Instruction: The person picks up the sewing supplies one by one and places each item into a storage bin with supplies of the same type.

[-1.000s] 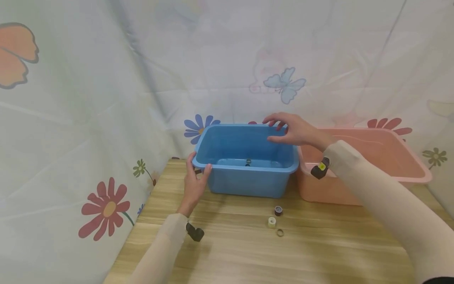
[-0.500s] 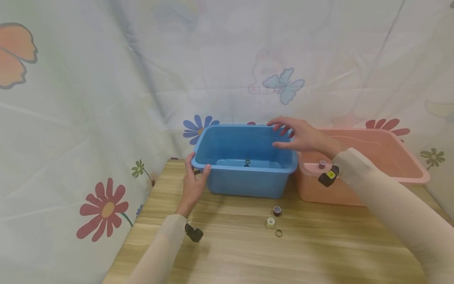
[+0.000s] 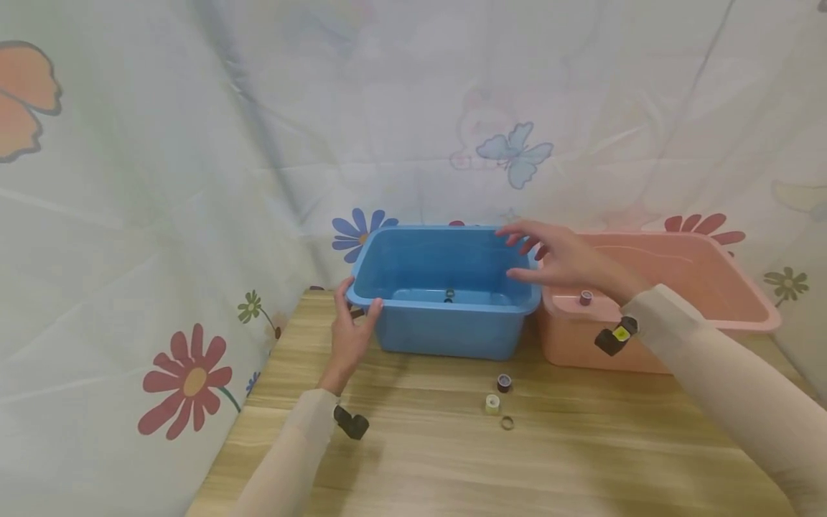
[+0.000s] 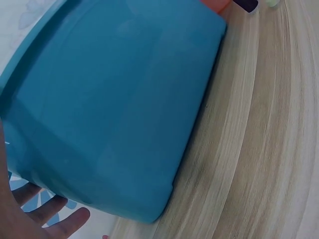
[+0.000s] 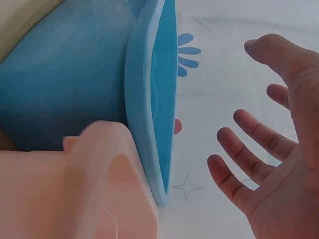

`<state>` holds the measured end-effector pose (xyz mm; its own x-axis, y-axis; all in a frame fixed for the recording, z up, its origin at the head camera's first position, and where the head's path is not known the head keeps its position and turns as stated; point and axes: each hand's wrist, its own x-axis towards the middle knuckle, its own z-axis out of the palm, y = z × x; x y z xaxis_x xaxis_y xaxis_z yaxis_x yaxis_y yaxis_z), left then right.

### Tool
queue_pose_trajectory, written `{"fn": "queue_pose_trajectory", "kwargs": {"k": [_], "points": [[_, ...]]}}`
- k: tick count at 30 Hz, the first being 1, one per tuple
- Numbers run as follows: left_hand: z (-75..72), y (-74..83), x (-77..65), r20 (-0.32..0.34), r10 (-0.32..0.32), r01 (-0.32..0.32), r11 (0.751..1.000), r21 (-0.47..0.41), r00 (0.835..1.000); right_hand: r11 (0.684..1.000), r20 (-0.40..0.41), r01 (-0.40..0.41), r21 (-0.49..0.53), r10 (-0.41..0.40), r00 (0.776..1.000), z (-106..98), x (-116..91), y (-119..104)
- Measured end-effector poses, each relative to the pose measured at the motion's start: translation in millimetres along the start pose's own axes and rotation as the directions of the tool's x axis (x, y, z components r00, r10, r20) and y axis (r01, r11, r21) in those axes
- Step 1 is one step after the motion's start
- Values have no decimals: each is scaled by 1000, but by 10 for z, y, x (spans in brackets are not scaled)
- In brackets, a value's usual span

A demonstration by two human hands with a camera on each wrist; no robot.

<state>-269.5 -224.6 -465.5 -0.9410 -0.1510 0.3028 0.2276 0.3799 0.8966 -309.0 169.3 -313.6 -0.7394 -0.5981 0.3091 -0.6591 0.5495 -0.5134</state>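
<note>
My left hand (image 3: 351, 337) holds the left front corner of a blue plastic bin (image 3: 452, 330), thumb on the front side and fingers round the end. In the left wrist view, those fingers (image 4: 45, 211) reach past the bin's end. Above the bin's right end hovers my right hand (image 3: 558, 255), fingers spread and bent, nothing between them. On the wooden table in front lie a small dark purple roll (image 3: 504, 383), a pale cream roll (image 3: 492, 404) and a thin ring (image 3: 507, 423). Tiny ring-like pieces (image 3: 450, 293) rest on the blue bin's floor.
A pink bin (image 3: 607, 345) stands against the blue bin's right side. Another small purple roll (image 3: 585, 297) sits at its near left rim. Behind both bins hangs a white patterned curtain (image 3: 413, 143).
My right hand has drifted right and slightly down, still spread. The purple roll at the pink bin's rim, hidden behind my wrist at first, now shows. My left hand stays at the blue bin.
</note>
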Motion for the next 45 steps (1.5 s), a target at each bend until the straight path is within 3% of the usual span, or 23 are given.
{"fn": "queue_pose_trajectory", "kwargs": {"k": [4,17,25,29,35,45], "points": [[-11,-43,22,8,-1,1,1000,-11,1000,1000,-8,-17,-1,17,1000,3,-110,-30],[-17,-43,25,28,8,-7,998,-60,1000,997,-37,75,15,-75,997,68,-454,-36],[-4,-54,44,18,39,-38,996,-83,999,996,-58,92,23,-90,994,137,-606,-33],[0,-52,65,16,51,-49,994,-92,999,992,-84,121,23,-118,989,205,-695,-61],[-8,-31,65,29,15,-12,996,-89,999,988,-106,151,20,-149,983,336,-847,-96],[-32,123,16,50,10,-4,993,-120,999,976,-139,212,48,-204,969,589,-1044,-45]]}}
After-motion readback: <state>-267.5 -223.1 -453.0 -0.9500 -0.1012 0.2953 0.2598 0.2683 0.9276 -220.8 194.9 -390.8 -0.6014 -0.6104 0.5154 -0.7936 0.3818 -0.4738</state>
